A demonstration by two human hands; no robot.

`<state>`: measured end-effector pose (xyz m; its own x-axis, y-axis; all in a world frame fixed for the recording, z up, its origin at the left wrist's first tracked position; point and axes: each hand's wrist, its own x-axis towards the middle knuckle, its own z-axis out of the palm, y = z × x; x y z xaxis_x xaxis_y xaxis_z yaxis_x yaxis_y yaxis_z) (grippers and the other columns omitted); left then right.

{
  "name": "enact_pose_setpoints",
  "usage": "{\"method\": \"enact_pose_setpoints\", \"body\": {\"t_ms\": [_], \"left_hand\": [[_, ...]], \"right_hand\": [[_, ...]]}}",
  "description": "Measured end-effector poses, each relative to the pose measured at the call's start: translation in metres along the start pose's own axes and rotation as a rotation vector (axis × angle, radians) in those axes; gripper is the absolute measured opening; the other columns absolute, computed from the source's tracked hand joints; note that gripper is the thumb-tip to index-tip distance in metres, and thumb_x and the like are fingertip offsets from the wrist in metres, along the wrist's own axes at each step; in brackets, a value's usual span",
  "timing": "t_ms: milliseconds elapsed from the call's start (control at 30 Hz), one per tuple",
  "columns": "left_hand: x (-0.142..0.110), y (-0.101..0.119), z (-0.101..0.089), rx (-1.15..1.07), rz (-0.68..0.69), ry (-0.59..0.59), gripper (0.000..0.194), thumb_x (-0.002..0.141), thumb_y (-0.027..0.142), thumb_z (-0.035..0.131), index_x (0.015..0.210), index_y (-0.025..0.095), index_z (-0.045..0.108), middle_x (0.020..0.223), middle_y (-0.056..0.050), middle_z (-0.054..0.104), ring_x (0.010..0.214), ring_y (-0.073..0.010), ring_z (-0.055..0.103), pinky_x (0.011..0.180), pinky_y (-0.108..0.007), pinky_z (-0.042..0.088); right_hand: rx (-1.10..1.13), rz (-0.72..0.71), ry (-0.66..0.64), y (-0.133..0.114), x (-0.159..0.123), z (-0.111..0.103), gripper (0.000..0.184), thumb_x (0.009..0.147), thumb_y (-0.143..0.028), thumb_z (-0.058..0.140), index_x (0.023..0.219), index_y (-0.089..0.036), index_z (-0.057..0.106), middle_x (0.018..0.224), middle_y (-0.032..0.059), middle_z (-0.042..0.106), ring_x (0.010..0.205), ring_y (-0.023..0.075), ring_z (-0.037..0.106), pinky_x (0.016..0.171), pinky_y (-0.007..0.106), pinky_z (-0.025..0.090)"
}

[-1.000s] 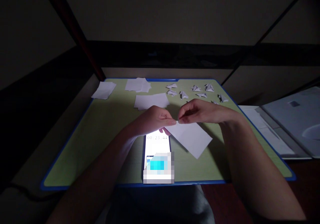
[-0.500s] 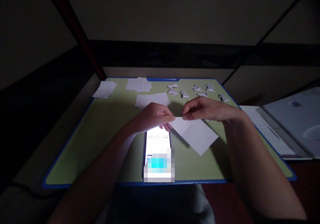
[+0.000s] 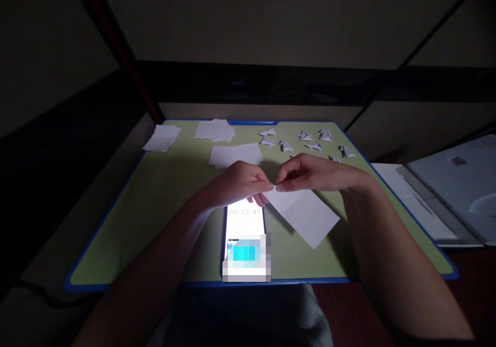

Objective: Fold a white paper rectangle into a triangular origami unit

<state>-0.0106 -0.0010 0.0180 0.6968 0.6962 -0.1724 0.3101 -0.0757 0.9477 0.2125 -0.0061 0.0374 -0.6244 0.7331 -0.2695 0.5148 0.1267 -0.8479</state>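
Note:
Between my hands, above the middle of the green table, is a white sheet of paper (image 3: 306, 215). My left hand (image 3: 242, 181) pinches its upper left corner between thumb and fingers. With thumb and forefinger closed, my right hand (image 3: 306, 174) grips the top edge just beside the left thumb. The lower right part of the sheet hangs free and slants toward me. Directly below my left hand lies a lit phone (image 3: 244, 225) with a running timer, its lower part blurred out. Fingers partly hide the pinched corner.
Behind my hands lie a loose paper stack (image 3: 234, 154), a second stack (image 3: 213, 130) and a third stack (image 3: 161, 138). Several small folded paper pieces (image 3: 285, 146) sit at the back right. A blue rim edges the table (image 3: 155, 223). A pale laptop-like object (image 3: 461, 181) stands to the right.
My right hand has slid slightly left and down along the paper's edge, closer to my left thumb. The sheet's free corner has dropped a little.

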Motion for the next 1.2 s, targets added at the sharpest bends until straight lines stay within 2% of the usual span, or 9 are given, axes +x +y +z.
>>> {"method": "enact_pose_setpoints", "body": {"t_ms": [200,600,833,1033,1200], "left_hand": [[0.001,-0.002,-0.003,0.006,0.015,0.013,0.020,0.083,0.030,0.067,0.078,0.011,0.064,0.071,-0.008,0.075,0.059,-0.0132,0.070,0.053,-0.023,0.053],[-0.001,-0.001,-0.006,0.062,0.049,0.037,0.018,0.085,0.027,0.064,0.080,0.010,0.066,0.076,-0.009,0.076,0.060,-0.0125,0.071,0.053,-0.021,0.054],[-0.001,0.000,-0.003,0.058,0.066,0.028,0.015,0.085,0.024,0.063,0.081,0.010,0.067,0.075,-0.008,0.075,0.059,-0.0116,0.070,0.053,-0.021,0.053],[0.000,0.001,0.002,0.033,0.052,0.051,0.016,0.083,0.027,0.064,0.081,0.011,0.065,0.077,-0.008,0.075,0.060,-0.0119,0.069,0.052,-0.021,0.051],[-0.001,0.001,0.005,0.097,0.064,0.097,0.017,0.082,0.028,0.063,0.081,0.011,0.067,0.074,-0.008,0.074,0.058,-0.0121,0.068,0.049,-0.020,0.045]], "right_hand": [[-0.008,0.009,0.046,0.000,-0.003,-0.003,0.028,0.076,-0.044,0.072,0.078,-0.016,0.070,0.066,-0.0031,0.056,0.063,0.0101,0.045,0.061,0.027,0.035],[-0.010,0.052,0.062,0.001,-0.004,-0.005,0.027,0.074,-0.044,0.073,0.076,-0.016,0.071,0.065,-0.0027,0.058,0.062,0.0104,0.047,0.060,0.027,0.036],[-0.030,0.006,0.050,0.002,0.000,-0.001,0.032,0.077,-0.046,0.070,0.089,-0.016,0.075,0.076,0.0004,0.066,0.069,0.0123,0.053,0.067,0.029,0.040],[-0.028,-0.006,0.065,-0.002,0.002,0.002,0.027,0.076,-0.042,0.070,0.083,-0.016,0.074,0.069,-0.0017,0.061,0.064,0.0104,0.048,0.063,0.028,0.037],[-0.023,0.007,0.066,-0.007,0.003,0.004,0.025,0.076,-0.040,0.069,0.080,-0.016,0.073,0.066,-0.0022,0.060,0.062,0.0101,0.045,0.061,0.028,0.036]]}}
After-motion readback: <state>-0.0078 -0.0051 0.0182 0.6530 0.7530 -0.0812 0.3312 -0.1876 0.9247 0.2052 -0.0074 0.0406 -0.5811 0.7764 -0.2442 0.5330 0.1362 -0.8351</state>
